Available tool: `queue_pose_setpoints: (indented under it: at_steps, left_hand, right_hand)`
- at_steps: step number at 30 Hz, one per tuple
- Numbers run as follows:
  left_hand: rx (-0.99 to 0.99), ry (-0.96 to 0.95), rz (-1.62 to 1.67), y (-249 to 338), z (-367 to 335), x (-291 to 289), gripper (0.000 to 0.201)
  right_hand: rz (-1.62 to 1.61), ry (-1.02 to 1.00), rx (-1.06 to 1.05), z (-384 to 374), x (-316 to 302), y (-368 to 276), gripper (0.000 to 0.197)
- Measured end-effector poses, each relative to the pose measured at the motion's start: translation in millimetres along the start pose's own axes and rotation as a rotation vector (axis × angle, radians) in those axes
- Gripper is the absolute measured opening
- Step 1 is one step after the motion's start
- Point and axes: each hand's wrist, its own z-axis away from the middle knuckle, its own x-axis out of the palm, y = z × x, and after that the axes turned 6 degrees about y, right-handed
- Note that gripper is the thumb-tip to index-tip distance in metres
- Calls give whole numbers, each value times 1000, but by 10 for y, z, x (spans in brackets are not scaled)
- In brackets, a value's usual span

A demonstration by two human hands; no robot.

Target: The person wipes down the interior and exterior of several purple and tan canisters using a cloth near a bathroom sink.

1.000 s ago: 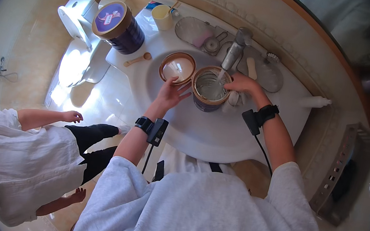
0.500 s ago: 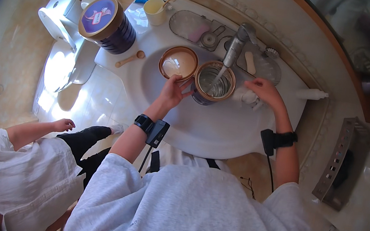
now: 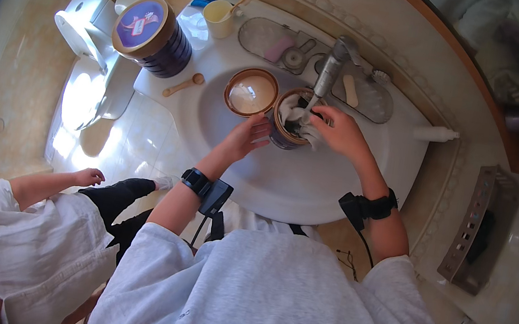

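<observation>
A dark tub with a brown rim [image 3: 284, 140] stands in the white sink under the metal faucet [image 3: 331, 69]. Bunched white and grey cloth [image 3: 292, 110] fills its mouth, partly hanging over the right side. My right hand [image 3: 338, 129] pinches the cloth at the tub's right rim, beside the spout. To the tub's left, my left hand [image 3: 247, 136] is open with its fingers stretched toward the tub's side; whether they touch it I cannot tell. A round, brown-rimmed lid or shallow vessel [image 3: 251, 92] lies just beyond that hand.
On the counter's left stand a large purple-lidded tub [image 3: 152, 35] and a yellow cup [image 3: 218, 18], with a wooden scoop [image 3: 184, 85] nearby. Soap trays [image 3: 274, 42] flank the faucet. A white bottle [image 3: 436, 134] lies at right. Another person [image 3: 38, 229] is at lower left.
My right hand has moved left from the sink's right rim, carrying the white cloth into the tub's mouth. My left hand has drawn slightly down, away from the round lid.
</observation>
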Motion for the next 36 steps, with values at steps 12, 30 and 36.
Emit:
queue_pose_setpoints:
  at_steps: [12, 30, 36]
  left_hand:
    - [36, -47, -497, 171, 131, -29, 40]
    - [122, 48, -326, -169, -176, 525, 38]
    - [143, 47, -323, -86, -73, 426, 39]
  right_hand:
    - [73, -131, -50, -124, 147, 210, 28]
    - [832, -794, -23, -1078, 1117, 1354, 28]
    - [418, -476, -130, -767, 740, 619, 23]
